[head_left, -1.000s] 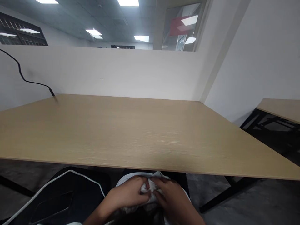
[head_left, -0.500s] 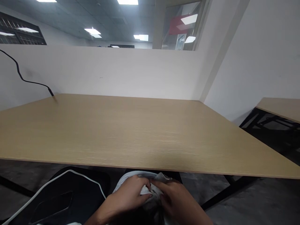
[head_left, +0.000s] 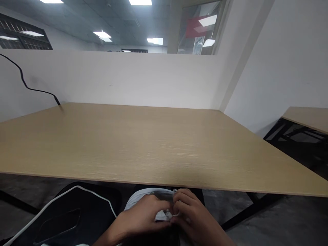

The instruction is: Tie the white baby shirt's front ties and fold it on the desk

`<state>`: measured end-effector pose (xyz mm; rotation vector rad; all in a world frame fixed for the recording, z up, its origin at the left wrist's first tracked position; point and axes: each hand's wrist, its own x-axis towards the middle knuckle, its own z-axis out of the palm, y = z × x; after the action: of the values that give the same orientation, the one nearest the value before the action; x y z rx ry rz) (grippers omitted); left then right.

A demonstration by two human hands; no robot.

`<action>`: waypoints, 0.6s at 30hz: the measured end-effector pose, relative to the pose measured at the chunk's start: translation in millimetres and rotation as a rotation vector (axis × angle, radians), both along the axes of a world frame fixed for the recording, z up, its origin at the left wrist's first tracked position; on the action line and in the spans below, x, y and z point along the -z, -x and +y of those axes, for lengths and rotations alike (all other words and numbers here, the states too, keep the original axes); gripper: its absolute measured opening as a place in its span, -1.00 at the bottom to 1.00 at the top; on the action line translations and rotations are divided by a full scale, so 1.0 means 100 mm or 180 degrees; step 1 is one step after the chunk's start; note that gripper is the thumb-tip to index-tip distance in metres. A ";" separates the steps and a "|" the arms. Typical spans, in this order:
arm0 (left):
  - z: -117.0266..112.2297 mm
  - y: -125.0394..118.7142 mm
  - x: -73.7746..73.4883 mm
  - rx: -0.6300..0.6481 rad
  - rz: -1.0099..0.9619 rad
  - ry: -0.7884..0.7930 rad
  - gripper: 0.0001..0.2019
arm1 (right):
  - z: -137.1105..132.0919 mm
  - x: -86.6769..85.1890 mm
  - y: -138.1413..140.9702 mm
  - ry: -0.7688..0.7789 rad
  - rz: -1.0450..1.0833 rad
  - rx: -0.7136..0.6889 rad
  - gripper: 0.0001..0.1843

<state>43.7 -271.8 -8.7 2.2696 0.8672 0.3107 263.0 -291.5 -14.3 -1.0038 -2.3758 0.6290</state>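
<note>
Below the table's front edge, in the head view, both my hands are close together at my lap. My left hand (head_left: 145, 215) has its thumb and fingers closed on a crumpled pale grey cloth (head_left: 162, 216). Against it on the right is my right hand (head_left: 193, 213), its fingers curled and pinching the same cloth, with a thin fold or loop showing beside the fingertips. A whitish band of fabric (head_left: 135, 195) curves out behind my left hand. Most of the cloth is covered by my fingers, and the lower part is dark.
A light wooden table (head_left: 143, 143) spans the view ahead, backed by a white partition (head_left: 143, 80). At the far left a black cable (head_left: 38, 90) reaches the tabletop. A black chair or bag-like shape (head_left: 84, 212) with a white cord (head_left: 94, 195) lies lower left. Another table (head_left: 310, 116) stands right.
My right hand has shifted and curled its fingers more tightly at the cloth, closer to my left hand. Less of the grey cloth shows between them now.
</note>
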 end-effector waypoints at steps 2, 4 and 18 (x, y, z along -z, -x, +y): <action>0.01 -0.02 0.01 0.0031 -0.0038 -0.0050 -0.70 | 0.00 0.01 0.01 -0.0059 0.0095 -0.0035 -0.87; 0.01 -0.04 0.05 0.0082 -0.0117 -0.0088 -0.67 | 0.00 0.02 0.01 -0.0054 0.0121 -0.0043 -0.86; 0.01 -0.09 0.12 -0.0012 0.0262 -0.0276 -0.76 | -0.01 0.01 -0.12 0.0293 0.0088 0.0016 -0.88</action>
<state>52.5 -270.9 -21.1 2.3755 0.9163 0.2629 274.7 -292.8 -15.3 -1.0326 -2.3383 0.7516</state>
